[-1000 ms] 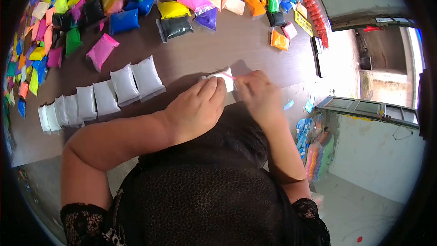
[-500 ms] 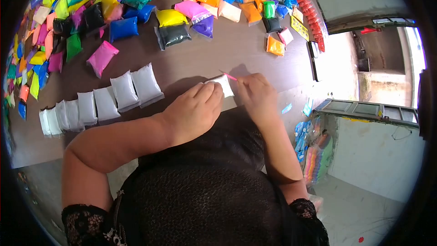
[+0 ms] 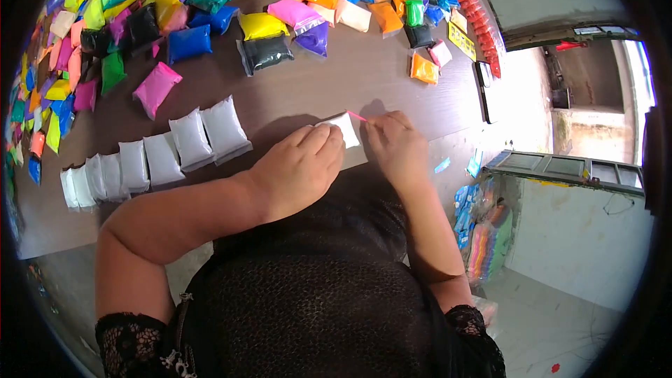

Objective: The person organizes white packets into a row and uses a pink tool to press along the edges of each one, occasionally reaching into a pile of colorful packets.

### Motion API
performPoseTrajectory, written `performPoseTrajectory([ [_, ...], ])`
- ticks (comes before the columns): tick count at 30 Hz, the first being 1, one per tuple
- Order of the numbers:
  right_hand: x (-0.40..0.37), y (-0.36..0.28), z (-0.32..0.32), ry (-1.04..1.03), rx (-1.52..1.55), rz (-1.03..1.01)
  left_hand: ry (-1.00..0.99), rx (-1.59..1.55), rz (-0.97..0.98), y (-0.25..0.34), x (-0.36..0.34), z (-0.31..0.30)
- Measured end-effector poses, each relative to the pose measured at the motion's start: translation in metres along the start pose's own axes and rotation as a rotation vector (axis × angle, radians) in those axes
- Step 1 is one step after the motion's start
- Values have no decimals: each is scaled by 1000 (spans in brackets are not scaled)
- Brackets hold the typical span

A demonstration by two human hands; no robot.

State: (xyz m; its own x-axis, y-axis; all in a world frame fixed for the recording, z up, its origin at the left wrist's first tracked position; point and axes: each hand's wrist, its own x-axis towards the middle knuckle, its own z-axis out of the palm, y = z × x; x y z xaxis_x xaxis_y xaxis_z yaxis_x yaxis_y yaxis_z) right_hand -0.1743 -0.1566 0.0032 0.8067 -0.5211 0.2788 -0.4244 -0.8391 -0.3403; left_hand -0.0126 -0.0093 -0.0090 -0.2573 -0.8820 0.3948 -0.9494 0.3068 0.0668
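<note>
My left hand (image 3: pixel 299 168) presses down on a small white packet (image 3: pixel 345 128) lying on the dark brown table (image 3: pixel 308 87) close to my body. My right hand (image 3: pixel 396 145) sits just right of the packet and pinches a thin pink stick (image 3: pixel 355 116), whose tip rests at the packet's upper right corner. Most of the packet is hidden under my left fingers.
A row of several white packets (image 3: pixel 161 154) lies to the left. A big heap of coloured packets (image 3: pixel 210 7) covers the far side of the table. A black phone (image 3: pixel 483 91) and a strip of red items (image 3: pixel 483 17) lie near the right edge.
The pink stick's tip has shifted slightly along the packet's top right corner. My left hand stays pressed on the packet.
</note>
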Motion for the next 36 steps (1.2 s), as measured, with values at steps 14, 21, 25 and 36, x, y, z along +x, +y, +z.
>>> performPoseTrajectory([
  [14,-5,-3,5,-9,-86,-25,-28,-22,-12,-1,1,0],
  [21,-4,-11,2,-29,50,8,-27,-34,-10,-1,-1,0],
  [25,2,-1,4,-1,-50,109,-15,-33,-15,-2,1,0],
  [36,1,-10,1,-13,122,92,-31,-36,-9,-3,-1,-1],
])
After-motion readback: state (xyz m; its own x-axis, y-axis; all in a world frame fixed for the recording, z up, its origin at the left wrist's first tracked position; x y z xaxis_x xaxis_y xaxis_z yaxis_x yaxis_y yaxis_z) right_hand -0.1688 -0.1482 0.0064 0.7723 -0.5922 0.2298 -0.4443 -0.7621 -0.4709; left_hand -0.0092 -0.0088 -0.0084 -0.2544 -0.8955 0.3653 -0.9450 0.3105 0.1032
